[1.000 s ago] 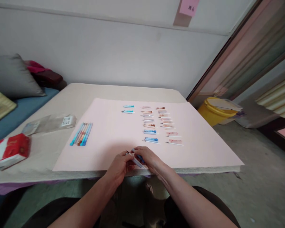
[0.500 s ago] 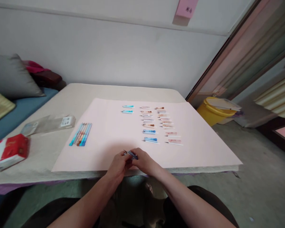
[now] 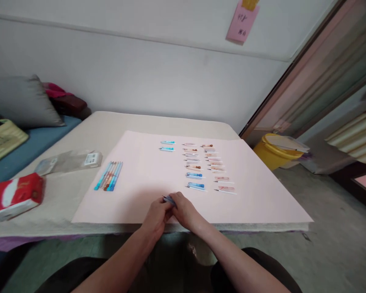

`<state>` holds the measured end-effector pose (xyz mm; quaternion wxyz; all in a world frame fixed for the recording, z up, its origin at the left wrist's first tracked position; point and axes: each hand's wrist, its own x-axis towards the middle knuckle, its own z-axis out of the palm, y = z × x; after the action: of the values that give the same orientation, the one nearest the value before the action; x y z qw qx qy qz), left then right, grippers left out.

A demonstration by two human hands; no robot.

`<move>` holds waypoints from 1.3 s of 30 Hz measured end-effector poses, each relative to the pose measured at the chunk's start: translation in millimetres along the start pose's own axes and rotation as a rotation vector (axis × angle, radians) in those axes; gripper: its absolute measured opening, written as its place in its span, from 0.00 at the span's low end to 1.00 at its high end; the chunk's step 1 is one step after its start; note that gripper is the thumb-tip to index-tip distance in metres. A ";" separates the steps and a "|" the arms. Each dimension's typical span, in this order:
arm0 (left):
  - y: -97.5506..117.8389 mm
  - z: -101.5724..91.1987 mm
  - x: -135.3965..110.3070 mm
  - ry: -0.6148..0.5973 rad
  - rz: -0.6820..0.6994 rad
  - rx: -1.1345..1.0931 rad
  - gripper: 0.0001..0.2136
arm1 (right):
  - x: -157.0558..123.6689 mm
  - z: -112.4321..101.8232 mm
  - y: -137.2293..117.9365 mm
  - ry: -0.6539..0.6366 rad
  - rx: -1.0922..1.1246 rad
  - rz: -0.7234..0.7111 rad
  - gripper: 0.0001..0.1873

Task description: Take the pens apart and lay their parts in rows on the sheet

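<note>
My left hand (image 3: 156,215) and my right hand (image 3: 185,212) meet over the front edge of a pale pink sheet (image 3: 250,203). Between them is a slim bluish pen (image 3: 169,200) with a dark tip pointing up and left. Fingers of both hands are closed on it, hiding most of its length. Beyond the right hand, disassembled pens lie in rows, each barrel beside its thin white refill; blue-capped barrels (image 3: 196,185) are nearest, with pinkish ones (image 3: 226,188) further right. A bundle of whole pens (image 3: 109,176), blue and brown, lies side by side at the left.
On the table's left are clear plastic packaging (image 3: 70,162) and a red tissue pack (image 3: 16,196). A grey cushion (image 3: 24,99) rests on a blue seat beyond. A yellow bin (image 3: 271,152) stands right of the table; a white wall borders the back.
The whole view has shifted, so the table sits slightly lower and further right. Both hands stay together around the pen, with a small change in finger position. The laid-out pens have not moved.
</note>
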<state>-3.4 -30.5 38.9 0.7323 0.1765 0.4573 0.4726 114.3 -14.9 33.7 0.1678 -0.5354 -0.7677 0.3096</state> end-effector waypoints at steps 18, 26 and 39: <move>30.8 -0.1 -5.7 0.164 -0.104 -0.134 0.11 | 134.0 -19.9 32.5 -0.015 -0.405 -0.123 0.14; 41.1 -1.5 1.7 0.171 -0.108 -0.195 0.13 | 222.2 -19.1 42.7 0.054 -0.501 -0.065 0.15; 54.6 9.0 -7.6 0.177 -0.161 -0.186 0.13 | 244.0 -6.1 48.5 0.194 -0.572 -0.003 0.17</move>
<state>-25.8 -8.6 85.1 0.7379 0.0281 0.4871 0.4663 62.4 224.2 -11.4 0.0831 -0.5869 -0.8049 0.0282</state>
